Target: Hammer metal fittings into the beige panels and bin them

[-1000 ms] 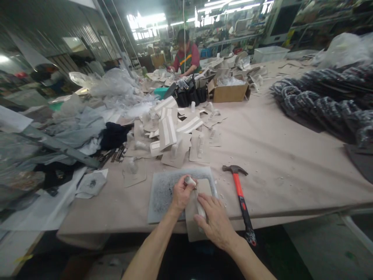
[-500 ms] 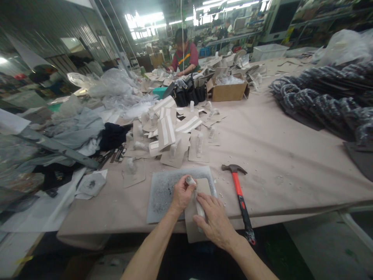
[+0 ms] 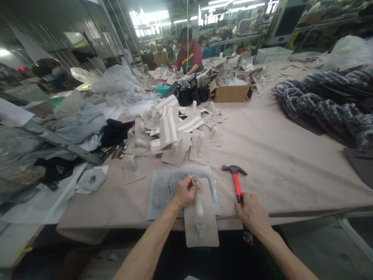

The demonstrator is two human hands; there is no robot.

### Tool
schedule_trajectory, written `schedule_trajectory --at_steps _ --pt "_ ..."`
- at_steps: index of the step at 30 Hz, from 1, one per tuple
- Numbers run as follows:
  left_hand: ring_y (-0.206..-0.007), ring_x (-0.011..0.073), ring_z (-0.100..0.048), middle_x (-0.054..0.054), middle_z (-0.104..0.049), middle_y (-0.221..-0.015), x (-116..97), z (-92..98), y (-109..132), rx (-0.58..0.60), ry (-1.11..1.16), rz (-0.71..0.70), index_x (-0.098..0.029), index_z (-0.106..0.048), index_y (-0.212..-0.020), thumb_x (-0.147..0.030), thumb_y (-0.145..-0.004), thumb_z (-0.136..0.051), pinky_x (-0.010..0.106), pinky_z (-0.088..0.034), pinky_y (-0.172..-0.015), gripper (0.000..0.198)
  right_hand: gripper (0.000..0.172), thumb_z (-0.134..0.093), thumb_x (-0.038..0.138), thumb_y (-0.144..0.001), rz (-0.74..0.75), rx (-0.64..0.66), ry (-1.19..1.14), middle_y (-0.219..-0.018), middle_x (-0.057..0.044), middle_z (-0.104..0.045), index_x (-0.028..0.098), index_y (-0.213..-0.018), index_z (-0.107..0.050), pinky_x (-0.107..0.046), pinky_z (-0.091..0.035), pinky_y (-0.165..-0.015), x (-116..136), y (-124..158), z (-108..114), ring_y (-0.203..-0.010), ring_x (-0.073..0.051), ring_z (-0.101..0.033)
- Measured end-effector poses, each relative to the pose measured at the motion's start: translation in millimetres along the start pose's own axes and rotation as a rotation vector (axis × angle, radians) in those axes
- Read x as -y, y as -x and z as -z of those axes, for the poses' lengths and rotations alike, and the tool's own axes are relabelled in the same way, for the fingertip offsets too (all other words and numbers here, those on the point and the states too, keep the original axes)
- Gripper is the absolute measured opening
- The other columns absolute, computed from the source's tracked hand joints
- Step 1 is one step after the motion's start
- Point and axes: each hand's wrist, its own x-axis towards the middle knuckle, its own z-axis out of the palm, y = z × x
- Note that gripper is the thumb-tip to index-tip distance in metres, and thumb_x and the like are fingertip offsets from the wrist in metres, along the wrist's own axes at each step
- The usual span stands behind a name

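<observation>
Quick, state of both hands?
Left hand: closed, holding a small white round-ended piece.
Right hand: over the hammer's handle; whether fully closed can't be told.

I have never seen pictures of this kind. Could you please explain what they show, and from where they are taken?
No robot here: these are a person's two bare hands. Every picture comes from one camera worn on that person's head, looking forward and down. The left hand holds a small pale cylinder at the far end of a beige panel with a wrapped handle; the panel lies partly over a speckled mat. The right hand is at a hammer, but whether it grips it is unclear. Farther along the table are a heap of similar panels and a cardboard box.
</observation>
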Motion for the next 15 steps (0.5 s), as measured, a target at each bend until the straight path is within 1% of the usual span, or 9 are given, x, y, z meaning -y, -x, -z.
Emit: schedule_trajectory --at_steps 2,4,6,8,10,11,12,13,15 --pt "-0.076 0.016 -0.063 0.003 -0.069 -0.086 0.7 1.1 -1.2 0.015 0.02 0.017 -0.018 -0.064 -0.099 -0.02 -0.08 -0.064 0.024 -0.05 -0.071 0.019 0.007 -0.054 0.019 -0.078 -0.131 0.132 -0.315 -0.08 -0.004 -0.052 0.019 -0.083 -0.049 -0.026 -0.036 -0.056 2.4 -6.9 5.2 -0.066 -0.016 -0.052" --pt "-0.075 0.0156 -0.061 0.003 -0.068 -0.085 1.2 2.4 -2.3 0.027 0.042 0.03 -0.018 -0.065 -0.098 -0.021 -0.081 -0.063 0.023 -0.049 -0.069 0.017 0.006 -0.051 0.019 -0.075 -0.203 0.292 -0.545 -0.071 -0.001 -0.049 0.02 -0.077 -0.045 -0.025 -0.037 -0.053 6.5 -14.6 13.9 -0.058 -0.013 -0.049" --pt "-0.074 0.0156 -0.06 0.003 -0.067 -0.084 1.3 3.3 -2.7 0.034 0.073 0.034 -0.017 -0.066 -0.096 -0.021 -0.08 -0.063 0.023 -0.048 -0.069 0.016 0.006 -0.047 0.025 -0.078 -0.194 0.375 -0.636 -0.066 0.002 -0.046 0.022 -0.075 -0.043 -0.024 -0.039 -0.049 13.2 -18.7 22.8 -0.05 -0.012 -0.045" --pt "-0.074 0.0158 -0.06 0.003 -0.067 -0.083 0.9 3.6 -2.3 0.036 0.091 0.029 -0.017 -0.067 -0.095 -0.02 -0.08 -0.064 0.024 -0.048 -0.069 0.016 0.011 -0.042 0.032 -0.082 -0.193 0.404 -0.703 -0.063 0.005 -0.041 0.023 -0.076 -0.039 -0.024 -0.037 -0.045 23.8 -16.4 30.5 -0.044 -0.01 -0.039" --pt "-0.072 0.0157 -0.059 0.002 -0.066 -0.08 0.1 3.7 -1.4 0.041 0.087 0.017 -0.017 -0.068 -0.093 -0.02 -0.079 -0.064 0.024 -0.047 -0.068 0.014 0.017 -0.038 0.04 -0.087 -0.187 0.371 -0.746 -0.062 0.007 -0.036 0.025 -0.079 -0.036 -0.023 -0.033 -0.041 38.4 -7.7 39.4 -0.041 -0.01 -0.033" --pt "-0.071 0.0154 -0.058 0.002 -0.065 -0.079 -0.4 3.8 -0.9 0.047 0.079 0.011 -0.017 -0.069 -0.092 -0.02 -0.08 -0.064 0.024 -0.046 -0.067 0.013 0.022 -0.036 0.045 -0.088 -0.153 0.329 -0.744 -0.061 0.008 -0.035 0.025 -0.08 -0.037 -0.023 -0.032 -0.04 46.5 -1.6 45.3 -0.04 -0.01 -0.033" --pt "-0.069 0.0152 -0.057 0.001 -0.064 -0.077 -1.0 4.0 -0.3 0.053 0.068 0.004 -0.018 -0.069 -0.091 -0.021 -0.08 -0.064 0.024 -0.045 -0.065 0.013 0.027 -0.035 0.05 -0.09 -0.086 0.263 -0.713 -0.06 0.008 -0.036 0.025 -0.08 -0.037 -0.023 -0.031 -0.04 54.7 5.0 52.2 -0.04 -0.01 -0.034" --pt "-0.068 0.015 -0.056 0.001 -0.063 -0.076 -1.6 4.2 0.2 0.058 0.058 -0.003 -0.018 -0.07 -0.091 -0.021 -0.08 -0.063 0.024 -0.045 -0.065 0.013 0.031 -0.035 0.055 -0.09 0.014 0.168 -0.648 -0.058 0.007 -0.038 0.025 -0.079 -0.039 -0.024 -0.031 -0.041 62.4 11.9 59.7 -0.041 -0.011 -0.036" --pt "-0.068 0.0149 -0.055 0.001 -0.063 -0.076 -2.9 4.8 0.9 0.06 0.036 -0.023 -0.018 -0.07 -0.092 -0.019 -0.08 -0.063 0.024 -0.044 -0.066 0.014 0.037 -0.036 0.058 -0.091 0.258 -0.059 -0.44 -0.055 0.005 -0.041 0.025 -0.076 -0.041 -0.025 -0.03 -0.045 74.0 24.4 73.0 -0.045 -0.013 -0.04"
